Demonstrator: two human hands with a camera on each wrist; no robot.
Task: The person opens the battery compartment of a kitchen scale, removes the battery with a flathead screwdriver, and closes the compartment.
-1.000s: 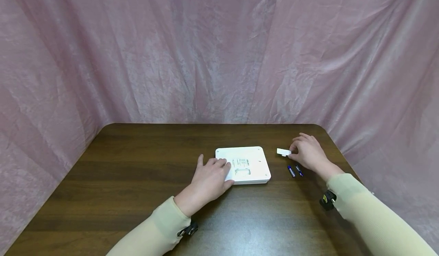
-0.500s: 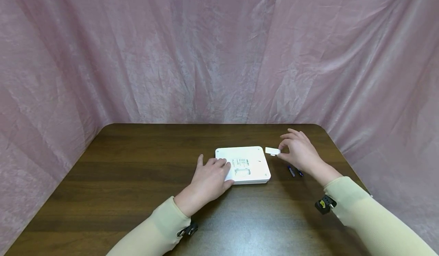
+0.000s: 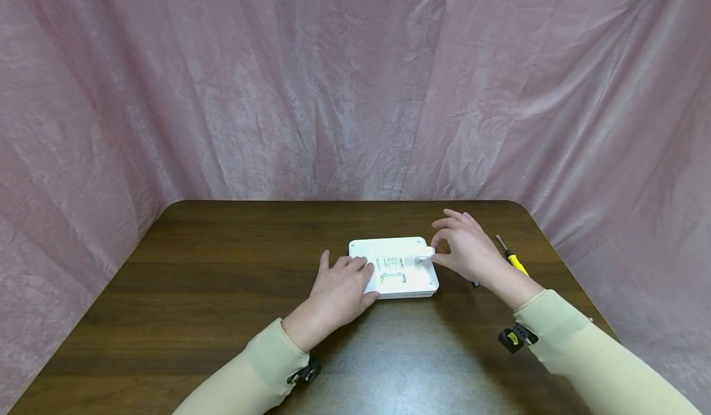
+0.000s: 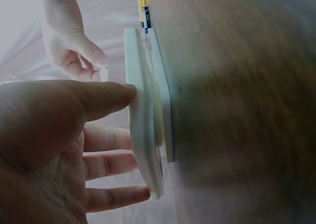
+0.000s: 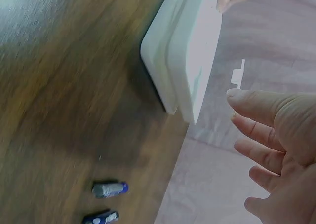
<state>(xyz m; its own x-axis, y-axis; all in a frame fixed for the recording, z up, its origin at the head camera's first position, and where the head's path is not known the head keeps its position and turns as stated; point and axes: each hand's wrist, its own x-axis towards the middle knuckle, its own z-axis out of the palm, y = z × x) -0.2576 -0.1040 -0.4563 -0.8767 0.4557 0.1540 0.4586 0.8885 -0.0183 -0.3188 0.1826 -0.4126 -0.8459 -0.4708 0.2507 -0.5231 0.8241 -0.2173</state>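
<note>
A flat white device with a label and an open battery compartment on its upper face lies on the table. My left hand rests on its left part, fingers extended; in the left wrist view the thumb touches its near edge. My right hand pinches a small white battery cover between thumb and finger, held above the device's right side. The cover's small tab shows in the right wrist view. Two blue-and-silver batteries lie to the right of the device, mostly hidden by my right hand in the head view.
On the brown wooden table, a screwdriver with a yellow handle lies behind my right wrist. A pink curtain hangs behind the table. Each sleeve carries a small black camera.
My right hand has carried the battery cover leftward, from above the table beside the batteries to over the device. The screwdriver has come into sight. My left hand has stayed still.
</note>
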